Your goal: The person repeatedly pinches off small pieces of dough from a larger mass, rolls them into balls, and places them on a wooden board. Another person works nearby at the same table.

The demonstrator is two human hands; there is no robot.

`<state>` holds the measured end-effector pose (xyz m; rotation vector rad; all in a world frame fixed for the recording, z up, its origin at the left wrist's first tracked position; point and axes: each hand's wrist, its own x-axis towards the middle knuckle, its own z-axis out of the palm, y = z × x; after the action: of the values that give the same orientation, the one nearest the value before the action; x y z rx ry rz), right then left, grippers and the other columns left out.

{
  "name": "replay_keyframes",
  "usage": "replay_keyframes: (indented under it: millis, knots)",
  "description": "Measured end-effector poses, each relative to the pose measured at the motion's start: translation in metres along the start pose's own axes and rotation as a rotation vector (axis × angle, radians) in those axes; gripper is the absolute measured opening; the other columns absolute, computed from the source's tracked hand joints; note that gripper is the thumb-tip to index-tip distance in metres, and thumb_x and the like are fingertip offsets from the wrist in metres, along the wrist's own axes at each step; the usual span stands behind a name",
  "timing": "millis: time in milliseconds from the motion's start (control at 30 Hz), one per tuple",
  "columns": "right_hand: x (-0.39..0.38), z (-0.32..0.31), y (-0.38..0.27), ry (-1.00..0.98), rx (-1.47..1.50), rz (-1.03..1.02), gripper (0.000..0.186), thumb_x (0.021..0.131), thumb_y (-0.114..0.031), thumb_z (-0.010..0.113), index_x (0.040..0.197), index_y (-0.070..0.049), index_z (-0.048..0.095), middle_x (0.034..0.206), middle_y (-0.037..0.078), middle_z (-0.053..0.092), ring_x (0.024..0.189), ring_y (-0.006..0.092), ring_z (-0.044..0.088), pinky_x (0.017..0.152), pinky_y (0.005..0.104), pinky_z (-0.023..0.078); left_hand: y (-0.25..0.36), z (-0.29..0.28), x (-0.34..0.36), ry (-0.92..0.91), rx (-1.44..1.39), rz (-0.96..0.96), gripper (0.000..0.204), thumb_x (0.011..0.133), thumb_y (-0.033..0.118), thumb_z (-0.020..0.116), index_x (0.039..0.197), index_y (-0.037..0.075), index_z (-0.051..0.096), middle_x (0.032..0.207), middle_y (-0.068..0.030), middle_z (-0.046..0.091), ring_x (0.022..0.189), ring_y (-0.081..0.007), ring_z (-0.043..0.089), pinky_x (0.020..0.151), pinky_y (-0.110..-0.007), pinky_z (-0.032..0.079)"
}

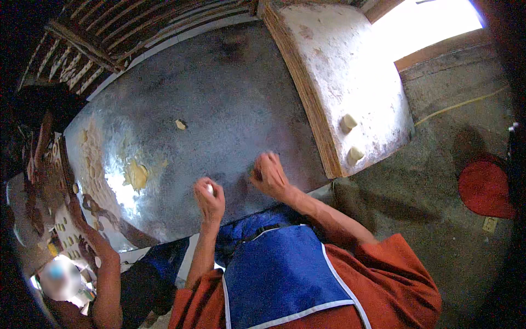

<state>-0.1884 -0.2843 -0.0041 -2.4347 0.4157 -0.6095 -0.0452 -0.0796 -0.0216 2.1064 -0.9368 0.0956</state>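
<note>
Holding a white lump (pixel 210 188), left hand (pixel 210 198) has wide tabletop (pixel 235 104) ahead, edge (pixel 171 239) behind.

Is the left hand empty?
No, the left hand holds a small white lump, visible within its curled grip.

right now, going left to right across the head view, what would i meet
Co-worker's arm, yellowish patch, small yellow scrap, left hand with white lump, right hand, two pale lumps, round red thing
</note>
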Motion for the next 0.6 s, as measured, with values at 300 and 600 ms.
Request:
replay_keyframes:
  millis: [300, 600]
  knots:
    - [0.022, -0.007, 0.002, 0.03, -0.046, 0.036, 0.032, 0.071, -0.005, 0.073, 0.091, -0.003, 0.048, 0.087, 0.015, 0.051, 0.083, 0.0364, 0.05, 0.071, 0.0479, 0.04, 0.008, 0.007, 0.011, 0.185, -0.034, -0.177, 0.02, 0.089, 0.002, 0.065, 0.093, 0.002, 0.045, 0.093, -0.0163, 0.053, 0.088, -0.0364, 0.053, 0.081, -0.046, 0.043]
    - [-0.002, -0.011, 0.033, 0.199, -0.283, -0.112, 0.034, 0.075, -0.011, 0.078, 0.098, -0.002, 0.055, 0.093, 0.017, 0.058, 0.091, 0.0404, 0.056, 0.083, 0.0484, 0.047, -0.021, -0.024, -0.001, 0.052, 0.099, -0.213, 0.027, 0.087, 0.005, 0.07, 0.1, 0.003, 0.046, 0.096, -0.0169, 0.054, 0.092, -0.0353, 0.054, 0.084, -0.047, 0.043]
